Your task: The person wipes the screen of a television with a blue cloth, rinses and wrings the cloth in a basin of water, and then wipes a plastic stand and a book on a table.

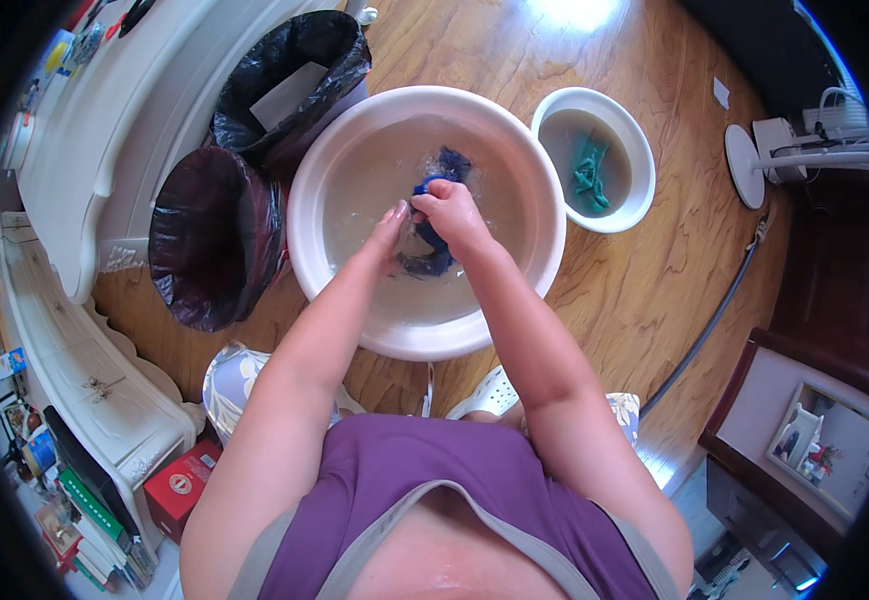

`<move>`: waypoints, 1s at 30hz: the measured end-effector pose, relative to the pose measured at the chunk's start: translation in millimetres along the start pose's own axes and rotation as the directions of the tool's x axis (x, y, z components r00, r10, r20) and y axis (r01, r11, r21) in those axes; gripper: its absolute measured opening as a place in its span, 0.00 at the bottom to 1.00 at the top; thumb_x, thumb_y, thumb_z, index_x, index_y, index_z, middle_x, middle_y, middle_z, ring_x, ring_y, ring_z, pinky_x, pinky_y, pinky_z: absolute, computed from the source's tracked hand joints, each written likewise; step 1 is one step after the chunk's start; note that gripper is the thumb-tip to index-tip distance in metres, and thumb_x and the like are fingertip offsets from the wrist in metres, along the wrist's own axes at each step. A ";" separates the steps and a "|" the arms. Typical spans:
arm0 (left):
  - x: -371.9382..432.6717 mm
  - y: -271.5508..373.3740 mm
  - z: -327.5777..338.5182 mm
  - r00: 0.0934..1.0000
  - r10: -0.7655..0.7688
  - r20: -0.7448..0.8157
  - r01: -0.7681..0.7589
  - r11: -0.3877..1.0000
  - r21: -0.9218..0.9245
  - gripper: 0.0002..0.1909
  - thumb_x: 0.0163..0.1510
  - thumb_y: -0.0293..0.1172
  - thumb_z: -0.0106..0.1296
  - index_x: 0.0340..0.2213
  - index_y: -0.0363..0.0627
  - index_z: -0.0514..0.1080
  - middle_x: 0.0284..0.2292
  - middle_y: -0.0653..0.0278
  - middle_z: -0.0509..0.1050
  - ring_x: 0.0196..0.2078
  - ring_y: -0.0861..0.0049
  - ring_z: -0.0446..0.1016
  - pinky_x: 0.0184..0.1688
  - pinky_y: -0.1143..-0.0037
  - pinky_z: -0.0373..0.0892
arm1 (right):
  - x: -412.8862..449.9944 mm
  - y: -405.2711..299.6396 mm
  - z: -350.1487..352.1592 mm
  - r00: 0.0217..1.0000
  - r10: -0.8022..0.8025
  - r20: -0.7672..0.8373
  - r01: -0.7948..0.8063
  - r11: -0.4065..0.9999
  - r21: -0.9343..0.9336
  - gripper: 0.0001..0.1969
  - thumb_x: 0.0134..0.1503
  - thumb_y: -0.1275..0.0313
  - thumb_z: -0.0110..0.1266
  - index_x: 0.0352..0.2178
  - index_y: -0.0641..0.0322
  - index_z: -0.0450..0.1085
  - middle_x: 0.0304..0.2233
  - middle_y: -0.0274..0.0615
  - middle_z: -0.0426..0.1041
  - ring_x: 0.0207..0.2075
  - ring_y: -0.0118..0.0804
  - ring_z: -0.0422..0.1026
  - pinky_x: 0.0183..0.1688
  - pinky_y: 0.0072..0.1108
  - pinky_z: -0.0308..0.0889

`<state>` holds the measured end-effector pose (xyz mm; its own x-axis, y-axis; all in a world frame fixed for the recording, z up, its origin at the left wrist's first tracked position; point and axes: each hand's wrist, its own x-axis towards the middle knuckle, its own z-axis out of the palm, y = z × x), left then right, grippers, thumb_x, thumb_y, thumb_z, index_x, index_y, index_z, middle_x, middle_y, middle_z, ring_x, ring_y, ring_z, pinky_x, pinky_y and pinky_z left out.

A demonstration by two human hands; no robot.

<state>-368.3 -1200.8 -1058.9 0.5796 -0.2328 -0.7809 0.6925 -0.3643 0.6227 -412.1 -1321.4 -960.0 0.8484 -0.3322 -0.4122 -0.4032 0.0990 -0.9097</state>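
Note:
A large round white basin [307, 247] of cloudy water stands on the floor before me. In it, a dark blue cloth [434, 259] lies partly under the water, wet and bunched. My right hand [449, 214] pinches the middle of this cloth between thumb and fingers. Close by on the left, my left hand [388, 232] is at the water's surface with its fingertips beside the cloth; whether it grips any of the fabric is hidden. To the right, a smaller white basin [643, 165] holds murky water and a crumpled green cloth [590, 176].
Two bins stand left of the large basin: one with a black liner [254, 79], one with a dark red liner [201, 240]. White furniture [96, 382] lines the left side. A dark hose or cord [712, 326] crosses the wooden floor [674, 247] at right, near a white stand [743, 166].

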 end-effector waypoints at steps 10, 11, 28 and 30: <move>-35.5 55.8 21.0 0.735 0.273 0.620 0.288 0.702 -0.651 0.20 0.57 0.42 0.30 0.42 0.44 0.65 0.39 0.57 0.71 0.40 0.68 0.71 0.47 0.71 0.66 | -9.7 28.0 -48.5 0.999 0.034 0.013 -0.033 0.679 0.733 0.12 0.53 0.66 0.42 0.37 0.59 0.64 0.33 0.35 0.70 0.37 0.30 0.69 0.40 0.20 0.64; -38.6 50.6 29.5 0.841 0.310 0.444 0.067 0.754 -0.653 0.17 0.55 0.37 0.33 0.41 0.42 0.66 0.39 0.57 0.70 0.40 0.68 0.70 0.46 0.71 0.66 | -11.5 40.4 -42.2 0.987 0.153 0.051 -0.135 0.611 0.780 0.14 0.54 0.62 0.41 0.39 0.57 0.64 0.36 0.35 0.70 0.40 0.31 0.68 0.43 0.23 0.64; -107.1 49.8 61.8 0.440 0.869 0.226 -0.749 0.216 0.627 0.15 0.49 0.45 0.48 0.31 0.48 0.66 0.30 0.53 0.70 0.29 0.53 0.70 0.33 0.63 0.66 | 4.6 104.9 -10.3 0.997 0.006 -0.074 0.067 0.375 0.925 0.19 0.57 0.57 0.35 0.42 0.58 0.61 0.38 0.38 0.67 0.40 0.35 0.65 0.42 0.27 0.62; -91.9 52.7 56.9 0.481 0.859 0.178 -0.733 0.282 0.619 0.15 0.50 0.45 0.46 0.31 0.46 0.66 0.29 0.52 0.70 0.30 0.52 0.70 0.33 0.63 0.66 | 10.0 87.8 -6.5 0.987 0.155 0.032 -0.095 0.413 0.906 0.20 0.56 0.57 0.40 0.40 0.63 0.63 0.32 0.41 0.69 0.32 0.38 0.69 0.36 0.28 0.67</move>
<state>-409.5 -1249.8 -957.2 0.7969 -0.5850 0.1504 -0.4954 -0.4905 0.7169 -441.3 -1322.1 -1043.6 0.7860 -0.2823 -0.5500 0.0642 0.9221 -0.3815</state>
